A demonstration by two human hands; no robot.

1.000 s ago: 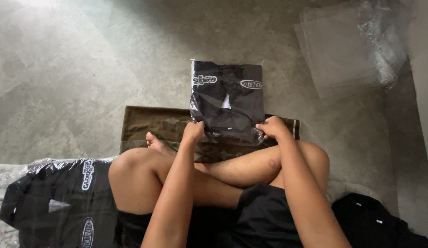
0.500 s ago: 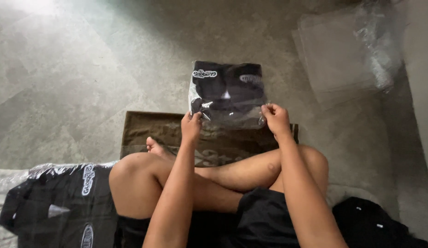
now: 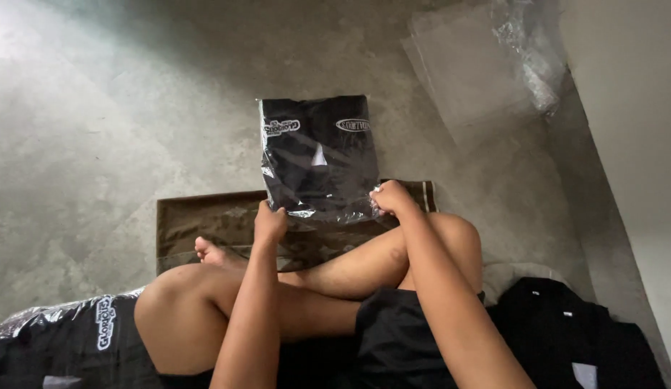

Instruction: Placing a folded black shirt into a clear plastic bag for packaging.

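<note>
Head view showed both hands gripping one bagged black garment (image 3: 319, 160) held upright above the crossed legs. Left hand (image 3: 269, 222) pinched its lower left corner, fingers closed on the plastic; right hand (image 3: 393, 198) pinched the lower right corner. Below the hands lay a flat brown cardboard sheet (image 3: 206, 223). Beyond the right hand, clear plastic bags (image 3: 487, 72) lay well apart.

Person sits cross-legged on concrete floor (image 3: 119, 122). Left hand (image 3: 269, 223) and right hand (image 3: 392, 197) pinch bottom corners of a black garment in clear bag (image 3: 317, 158), held upright over a brown cardboard sheet (image 3: 206, 227). Bagged garments (image 3: 69, 338) lie at left, loose black clothes (image 3: 566, 331) at right, empty clear bags (image 3: 487, 65) farther back.
</note>
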